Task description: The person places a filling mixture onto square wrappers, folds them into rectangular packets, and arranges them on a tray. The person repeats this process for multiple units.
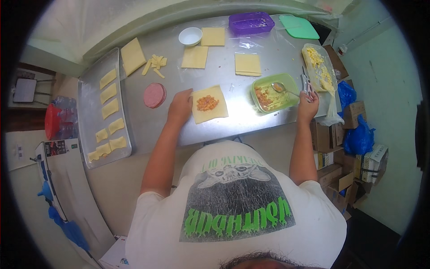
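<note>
My left hand (181, 106) is at the left edge of a square pastry sheet (220, 107), its fingers closed at the upper left corner. A mound of orange diced filling (207, 103) lies on the sheet's middle. At the right, my right hand (308, 106) is closed around the handles of scissors (306, 83), blades pointing away from me. Left of that hand stands a light green container (291, 81) with more filling and a spoon (278, 87) in it. The spoon's handle reaches close to my right fingers.
A metal tray (127, 134) with several folded pastries stands left. Pink round slices (155, 95), dough strips (155, 62) and a pastry stack (247, 64) lie around. Farther back are a white bowl (190, 36) and purple tub (251, 22). A tray of yellow pieces (326, 77) sits right.
</note>
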